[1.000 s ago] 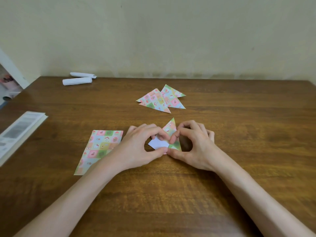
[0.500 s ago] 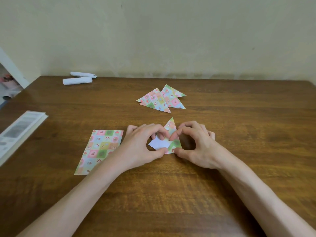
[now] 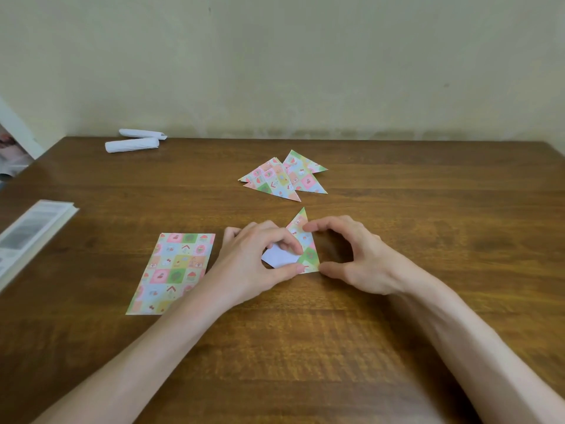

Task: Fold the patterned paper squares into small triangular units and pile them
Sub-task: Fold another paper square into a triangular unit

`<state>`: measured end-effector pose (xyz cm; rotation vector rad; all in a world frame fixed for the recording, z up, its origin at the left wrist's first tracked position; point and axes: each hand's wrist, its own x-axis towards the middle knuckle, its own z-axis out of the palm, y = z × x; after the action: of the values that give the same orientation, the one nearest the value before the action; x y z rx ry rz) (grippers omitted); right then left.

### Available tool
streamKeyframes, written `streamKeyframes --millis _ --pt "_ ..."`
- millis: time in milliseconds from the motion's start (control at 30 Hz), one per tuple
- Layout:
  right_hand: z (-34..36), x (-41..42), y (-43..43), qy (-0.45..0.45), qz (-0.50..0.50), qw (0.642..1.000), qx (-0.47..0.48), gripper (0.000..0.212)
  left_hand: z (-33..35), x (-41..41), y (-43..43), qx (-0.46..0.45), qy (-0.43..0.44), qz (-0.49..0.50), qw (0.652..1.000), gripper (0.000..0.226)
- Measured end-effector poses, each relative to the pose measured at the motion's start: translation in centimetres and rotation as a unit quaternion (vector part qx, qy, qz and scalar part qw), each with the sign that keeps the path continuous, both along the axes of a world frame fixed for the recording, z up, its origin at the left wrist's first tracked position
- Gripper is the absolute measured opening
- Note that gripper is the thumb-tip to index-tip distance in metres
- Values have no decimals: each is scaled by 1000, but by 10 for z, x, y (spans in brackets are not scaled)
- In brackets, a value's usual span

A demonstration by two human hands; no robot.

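A half-folded patterned paper [image 3: 301, 240] lies on the wooden table [image 3: 397, 347], its point facing away and a white flap showing at its left. My left hand [image 3: 253, 261] pinches that flap between thumb and forefinger. My right hand [image 3: 357, 258] holds the paper's right edge, forefinger on the upper part and thumb at the lower corner. Farther back lies a pile of folded patterned triangles [image 3: 284, 177]. A flat unfolded patterned sheet [image 3: 172, 270] lies left of my left hand.
Two rolled white papers [image 3: 133, 141] lie at the back left near the wall. An open book or booklet [image 3: 27, 237] sits at the table's left edge. The table's far edge meets a pale wall.
My right hand has spread, its thumb sliding down to the paper's lower right corner. The left hand still pinches the white flap.
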<state>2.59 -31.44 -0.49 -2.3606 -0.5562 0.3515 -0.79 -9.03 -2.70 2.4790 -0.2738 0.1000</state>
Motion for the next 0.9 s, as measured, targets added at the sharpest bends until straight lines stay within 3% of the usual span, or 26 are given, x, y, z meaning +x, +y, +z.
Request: streamKeyframes --millis 300,600,900 --pt "2 0 3 3 -5 1000 -7 60 1 -3 -1 16 -29 -35 999 11" --pt "-11 -4 -4 -53 -16 996 71 35 9 -11 18 56 -94 -106 988 21" --pt "-13 -11 -1 -112 3 994 11 16 13 0 41 84 -83 -125 985 35"
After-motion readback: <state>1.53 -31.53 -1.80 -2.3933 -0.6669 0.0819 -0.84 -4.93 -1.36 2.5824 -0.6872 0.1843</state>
